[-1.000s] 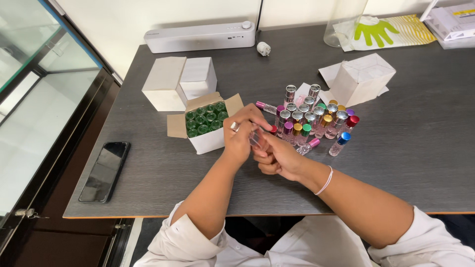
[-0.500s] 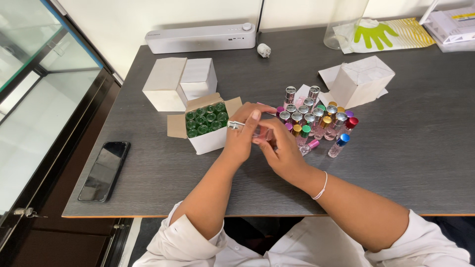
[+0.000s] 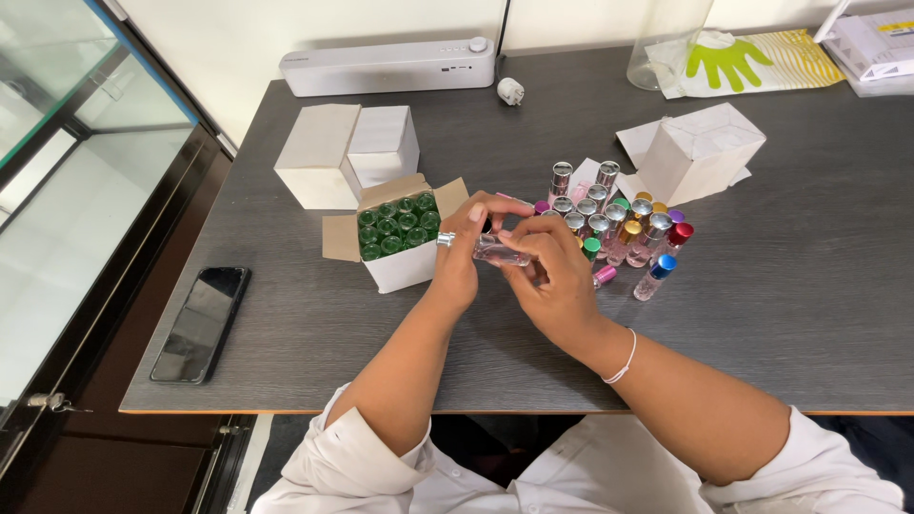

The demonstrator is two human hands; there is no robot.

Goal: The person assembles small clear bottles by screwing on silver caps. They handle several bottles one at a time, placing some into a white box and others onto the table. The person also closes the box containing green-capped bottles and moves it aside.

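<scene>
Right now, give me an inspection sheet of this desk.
Surface: dark grey desk, wood grain.
Job's things: small clear vial held between both hands; open box of green-capped vials; cluster of coloured-capped vials.
Clutter: two closed white boxes, tilted white box, black phone, white plug adapter.
Hands: left hand and right hand both on the vial.
Cables: nothing seen.
Surroundings: long white device, glass panel.
</scene>
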